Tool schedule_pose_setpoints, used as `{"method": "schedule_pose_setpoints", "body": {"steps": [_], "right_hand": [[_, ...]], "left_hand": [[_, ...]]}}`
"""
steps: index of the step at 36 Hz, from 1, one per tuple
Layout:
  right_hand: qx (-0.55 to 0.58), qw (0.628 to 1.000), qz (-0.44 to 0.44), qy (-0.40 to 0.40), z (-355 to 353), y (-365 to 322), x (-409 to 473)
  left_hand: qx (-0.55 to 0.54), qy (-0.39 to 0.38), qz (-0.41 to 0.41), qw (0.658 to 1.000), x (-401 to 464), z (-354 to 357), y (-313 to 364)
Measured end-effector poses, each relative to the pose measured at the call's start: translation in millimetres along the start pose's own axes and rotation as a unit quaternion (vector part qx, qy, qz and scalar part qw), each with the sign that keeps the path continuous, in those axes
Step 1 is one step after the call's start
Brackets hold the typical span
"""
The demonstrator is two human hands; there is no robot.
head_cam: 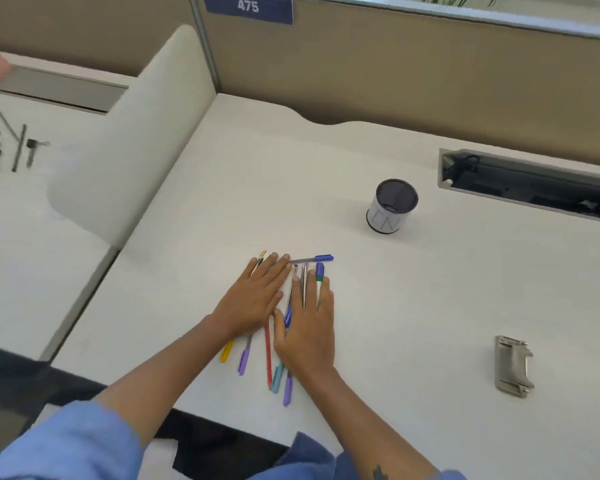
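White desk (413,306) w/ loose pens (244,358) near front edge, pen cup (392,206) upright, grey metal piece (512,367) at rt.

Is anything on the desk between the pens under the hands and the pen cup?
Nothing visible does. The left hand and right hand lie flat on the pens; the desk from them to the pen cup is bare. The grey metal piece lies off to the right, clear of that line.
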State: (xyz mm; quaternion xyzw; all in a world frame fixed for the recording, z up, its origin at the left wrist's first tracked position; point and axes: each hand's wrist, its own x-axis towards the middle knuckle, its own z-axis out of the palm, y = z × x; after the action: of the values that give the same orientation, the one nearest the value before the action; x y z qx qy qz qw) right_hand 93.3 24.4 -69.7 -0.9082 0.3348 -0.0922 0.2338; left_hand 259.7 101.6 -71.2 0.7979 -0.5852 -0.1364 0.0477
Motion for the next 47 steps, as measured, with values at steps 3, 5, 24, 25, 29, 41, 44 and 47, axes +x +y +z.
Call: {"method": "schedule_pose_setpoints", "body": {"steps": [3,5,24,25,29,41,44,47], "right_hand": [[0.004,1.000,-0.017,-0.003,16.6,-31.1,9.7],[0.005,0.999,-0.033,-0.006,28.4,-52.2,15.0],[0.009,0.995,-0.087,-0.038,111.2,-187.9,53.0],[0.008,0.995,-0.089,-0.037,112.5,-191.3,54.5],[0.009,0.995,-0.087,-0.042,114.0,-201.8,59.9],[0.011,0.994,-0.088,-0.062,121.7,-208.9,70.2],[0.024,0.994,-0.095,-0.049,124.0,-207.2,70.2],[0.042,0.993,-0.100,-0.036,125.0,-205.7,70.0]], "left_hand": [[0.000,0.000,-0.011,1.000,-24.1,-6.7,-33.6],[0.003,-0.001,-0.023,1.000,-38.7,-10.2,-53.5],[-0.049,0.065,-0.143,0.986,-119.0,-29.5,-171.1],[-0.050,0.071,-0.147,0.985,-120.3,-28.8,-174.4],[-0.061,0.093,-0.154,0.982,-121.6,-27.4,-183.0],[-0.098,0.127,-0.176,0.971,-116.5,-29.6,-191.0],[-0.113,0.130,-0.175,0.969,-116.5,-30.3,-190.4],[-0.129,0.132,-0.174,0.967,-118.0,-30.0,-191.7]]}}
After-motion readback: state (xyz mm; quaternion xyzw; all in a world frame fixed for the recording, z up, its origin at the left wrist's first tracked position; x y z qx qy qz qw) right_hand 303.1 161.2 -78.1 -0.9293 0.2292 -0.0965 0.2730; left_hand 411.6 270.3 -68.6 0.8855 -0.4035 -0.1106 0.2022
